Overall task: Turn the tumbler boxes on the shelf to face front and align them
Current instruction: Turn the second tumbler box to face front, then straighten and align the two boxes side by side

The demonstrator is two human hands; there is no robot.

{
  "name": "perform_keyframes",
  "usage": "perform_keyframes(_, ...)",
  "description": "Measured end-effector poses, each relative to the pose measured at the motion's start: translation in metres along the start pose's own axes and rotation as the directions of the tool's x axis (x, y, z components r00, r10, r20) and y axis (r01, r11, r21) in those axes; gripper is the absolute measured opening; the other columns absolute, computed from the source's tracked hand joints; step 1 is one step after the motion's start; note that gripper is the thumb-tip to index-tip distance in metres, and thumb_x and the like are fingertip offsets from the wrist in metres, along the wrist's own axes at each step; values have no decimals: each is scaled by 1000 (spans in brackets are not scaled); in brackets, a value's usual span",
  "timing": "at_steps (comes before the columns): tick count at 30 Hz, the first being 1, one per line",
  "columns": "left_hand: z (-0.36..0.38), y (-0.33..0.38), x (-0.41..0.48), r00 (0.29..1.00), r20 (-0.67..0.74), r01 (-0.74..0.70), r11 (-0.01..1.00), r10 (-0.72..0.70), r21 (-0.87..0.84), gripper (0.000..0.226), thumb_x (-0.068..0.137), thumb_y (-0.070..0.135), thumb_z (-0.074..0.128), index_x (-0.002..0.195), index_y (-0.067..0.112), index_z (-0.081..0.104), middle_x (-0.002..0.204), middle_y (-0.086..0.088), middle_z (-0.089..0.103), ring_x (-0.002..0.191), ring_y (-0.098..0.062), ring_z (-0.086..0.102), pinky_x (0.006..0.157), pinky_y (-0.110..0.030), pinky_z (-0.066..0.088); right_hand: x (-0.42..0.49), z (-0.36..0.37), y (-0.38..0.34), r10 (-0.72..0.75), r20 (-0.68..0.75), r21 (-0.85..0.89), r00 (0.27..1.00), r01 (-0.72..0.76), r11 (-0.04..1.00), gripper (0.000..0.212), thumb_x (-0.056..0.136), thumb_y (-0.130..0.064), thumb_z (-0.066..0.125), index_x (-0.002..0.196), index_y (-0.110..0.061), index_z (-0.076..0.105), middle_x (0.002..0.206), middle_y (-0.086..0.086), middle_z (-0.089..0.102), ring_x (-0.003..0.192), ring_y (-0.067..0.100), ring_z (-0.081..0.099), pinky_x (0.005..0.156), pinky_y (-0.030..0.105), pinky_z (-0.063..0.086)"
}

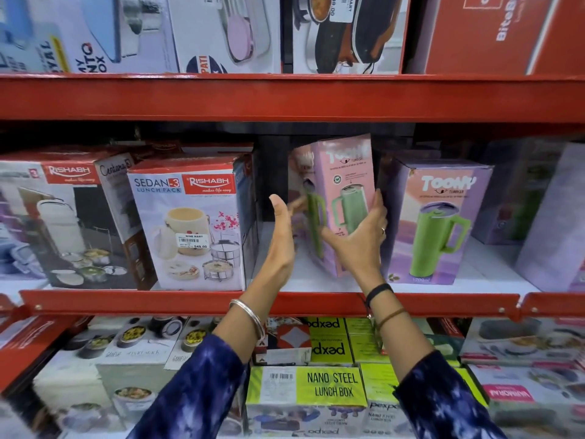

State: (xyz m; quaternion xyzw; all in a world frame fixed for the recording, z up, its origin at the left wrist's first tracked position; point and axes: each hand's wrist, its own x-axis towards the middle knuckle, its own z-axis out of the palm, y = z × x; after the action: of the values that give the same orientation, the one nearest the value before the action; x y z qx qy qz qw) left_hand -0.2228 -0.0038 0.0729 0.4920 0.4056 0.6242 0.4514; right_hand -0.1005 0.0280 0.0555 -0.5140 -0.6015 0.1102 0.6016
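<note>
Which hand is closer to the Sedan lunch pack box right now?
Left. The left hand is open in the gap just right of the Sedan lunch pack box, not touching it. The right hand is further right, gripping the tilted pink tumbler box.

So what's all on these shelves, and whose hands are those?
Shelves: three levels, red, across the view.
Tumbler boxes: two showing a green mug; pink box mid-shelf, turned at an angle; purple box to its right, standing on the shelf.
Lunch pack boxes: two, white with red labels; Sedan-3 box mid-shelf left, another at far left.
Top-shelf boxes: several, white and red, partly cut off.
Nano Steel box: lime green, bottom shelf, among similar ones.
Left hand: one, open, beside the pink box.
Right hand: one, grip on the pink box.
Sleeves: two, dark blue print.
</note>
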Motion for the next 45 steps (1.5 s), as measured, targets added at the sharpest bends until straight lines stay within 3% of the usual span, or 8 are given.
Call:
perform_keyframes(4,-3,-3,20,993,-113,-22,999,19,-26,66,97,55,0,153,24,17,164,3,12,150,-18,11,121,-44,8,3,-5,10,-9,131,197,991,-17,980,115,59,-30,83,146,-15,8,147,3,24,137,18,25,115,34,24)
perform_keyframes(12,-9,-13,30,983,-180,-32,998,22,-54,117,59,96,14,150,24,30,160,4,28,147,-15,26,123,-47,17,14,-17,17,-80,454,180,887,-4,984,93,85,-30,62,148,-21,-7,158,-6,-11,138,-2,-8,112,18,1)
perform_keyframes(19,-8,-17,12,980,-183,-69,995,81,73,118,49,102,10,146,38,33,160,9,29,147,-18,26,120,-56,20,17,-18,20,-70,298,197,952,10,980,63,85,-15,62,141,-17,34,134,4,32,127,15,35,112,27,27)
perform_keyframes(26,-11,-24,-3,990,-140,-9,996,22,93,110,48,101,7,142,49,34,160,4,29,147,-28,25,107,-71,31,3,-18,30,4,307,216,952,-74,974,63,82,-10,65,140,-11,40,145,7,42,131,19,44,113,36,33)
perform_keyframes(33,-19,-38,-4,988,-148,-17,994,33,106,103,46,104,11,133,57,41,158,1,35,144,-30,32,108,-63,37,-10,-21,34,95,319,214,943,-170,962,65,83,-38,63,140,-19,38,142,-1,50,126,12,49,105,32,41)
perform_keyframes(37,-21,-48,-7,986,-134,-86,989,102,119,75,56,101,12,119,72,42,158,2,34,145,-27,30,116,-63,24,-17,-25,25,202,182,311,962,-251,916,39,91,-45,45,114,-16,53,110,-7,61,98,4,56,95,31,46)
perform_keyframes(40,-21,-52,-10,986,-129,-94,988,109,121,71,59,100,13,117,73,44,158,3,34,145,-27,31,115,-63,25,-24,-27,24,254,194,357,947,-310,881,62,85,-66,35,108,-14,59,113,12,63,106,24,59,98,51,46)
perform_keyframes(45,-18,-46,-20,985,-135,-92,987,109,130,80,56,101,12,121,69,44,160,2,31,145,-31,30,111,-66,31,-28,-37,17,335,227,398,915,-401,825,93,71,-82,27,127,-11,54,134,10,56,121,24,54,101,45,46)
